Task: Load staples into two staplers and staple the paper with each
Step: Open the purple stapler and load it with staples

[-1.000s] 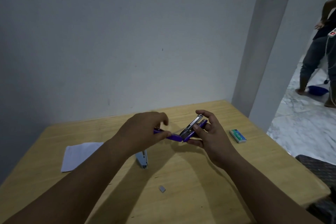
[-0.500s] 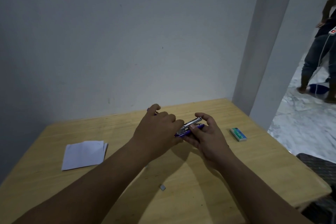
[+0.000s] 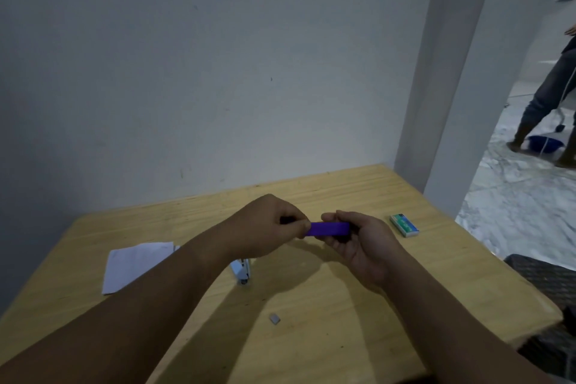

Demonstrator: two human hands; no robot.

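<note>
Two bare forearms enter from the lower edge of the head view; no sleeve, cuff or glove shows on either; the left hand [image 3: 265,223] and right hand [image 3: 361,240] are bare, with no ring, watch, band or strap visible at fingers or wrists; nails short where visible; dim light, finer detail cannot be told; upper arms out of frame.

Dim, soft-focus wide-angle view. Forearm shadows fall across the pale wooden table [image 3: 358,190]. Daylight brightens the marble floor [image 3: 514,196] to the table's right.
</note>
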